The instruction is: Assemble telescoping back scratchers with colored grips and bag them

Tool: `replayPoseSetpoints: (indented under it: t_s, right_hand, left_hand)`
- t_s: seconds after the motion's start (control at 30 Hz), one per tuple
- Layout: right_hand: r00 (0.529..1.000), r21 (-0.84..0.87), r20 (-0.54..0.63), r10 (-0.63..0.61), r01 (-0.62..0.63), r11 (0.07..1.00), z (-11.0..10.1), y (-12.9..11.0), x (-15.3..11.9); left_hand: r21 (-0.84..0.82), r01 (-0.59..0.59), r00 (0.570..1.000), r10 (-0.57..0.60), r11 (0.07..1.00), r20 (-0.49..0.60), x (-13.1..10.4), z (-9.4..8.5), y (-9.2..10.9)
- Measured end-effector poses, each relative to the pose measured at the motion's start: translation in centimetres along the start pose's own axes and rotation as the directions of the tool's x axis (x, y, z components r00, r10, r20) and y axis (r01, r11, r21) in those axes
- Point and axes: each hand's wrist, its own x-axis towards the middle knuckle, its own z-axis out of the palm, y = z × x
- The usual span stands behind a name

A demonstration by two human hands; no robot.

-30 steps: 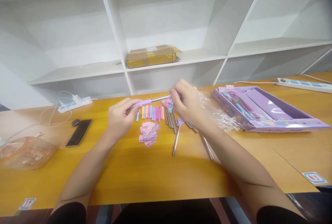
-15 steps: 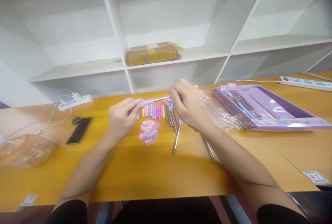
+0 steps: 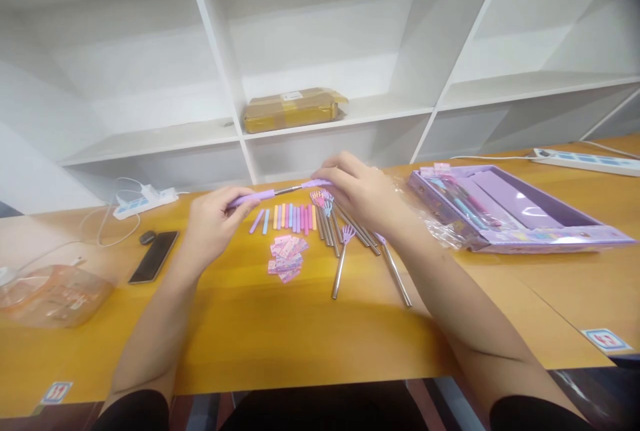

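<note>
Stretched between my hands is a telescopic back scratcher with a purple sleeve point(image 3: 257, 196) and a thin metal rod. My left hand point(image 3: 213, 218) is closed around the sleeve. The fingers of my right hand point(image 3: 357, 191) pinch the purple head end, which they partly cover. Below lie several metal back scratchers point(image 3: 327, 228) with pink, blue and purple claw heads. Two more, a purple-headed scratcher point(image 3: 341, 264) and another scratcher point(image 3: 397, 274), lie nearer me. Left of them runs a row of coloured sleeves point(image 3: 295, 216), with a pile of pink cards point(image 3: 287, 258) in front.
At the right sits a purple box point(image 3: 545, 234) holding pens, beside crumpled clear plastic point(image 3: 443, 228). A phone point(image 3: 154, 256), a power strip point(image 3: 145, 201) and an orange-tinted plastic container point(image 3: 55, 294) are at the left. A taped parcel point(image 3: 293, 111) rests on the shelf.
My left hand has moved left and slightly down with the sleeve. The right hand's fingers have stretched out more along the head end, uncovering more purple there.
</note>
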Motion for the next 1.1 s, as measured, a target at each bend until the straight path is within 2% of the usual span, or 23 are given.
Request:
replayPoseSetpoints:
  t_s: [0.1, 0.2, 0.37, 0.5, 0.63, 0.9, 1.1]
  right_hand:
    - [0.998, -0.045, 0.050, -0.025, 0.028, 0.999, 0.3, -0.2, 0.0]
    - [0.994, -0.039, 0.101, -0.047, 0.051, 0.998, 0.7, -0.7, 0.1]
    - [0.990, -0.039, 0.096, -0.101, 0.105, 0.994, 1.5, -1.9, 0.2]
    - [0.982, -0.057, 0.091, -0.164, 0.169, 0.984, 2.3, -2.5, 0.2]
    - [0.979, -0.066, 0.055, -0.194, 0.198, 0.978, 3.1, -2.8, 0.1]
    - [0.985, -0.086, 0.109, -0.137, 0.147, 0.985, 3.5, -2.8, -0.1]
    - [0.993, -0.146, 0.047, -0.106, 0.111, 0.983, 3.1, -2.7, -0.1]
  left_hand:
    - [0.268, -0.166, 0.986, 0.162, 0.949, 0.038, -0.1, 0.1, 0.2]
    - [0.423, -0.296, 0.954, 0.288, 0.857, 0.083, -0.3, 0.9, 0.6]
    - [0.540, -0.331, 0.923, 0.386, 0.774, 0.014, -0.5, 2.4, 1.3]
    - [0.577, -0.319, 0.912, 0.410, 0.752, -0.030, -0.7, 3.2, 1.6]
    - [0.597, -0.313, 0.913, 0.408, 0.738, -0.027, -1.0, 3.8, 1.7]
    - [0.643, -0.288, 0.929, 0.369, 0.709, 0.008, -0.7, 3.7, 1.7]
    - [0.668, -0.230, 0.936, 0.348, 0.708, -0.047, -0.7, 4.2, 1.5]
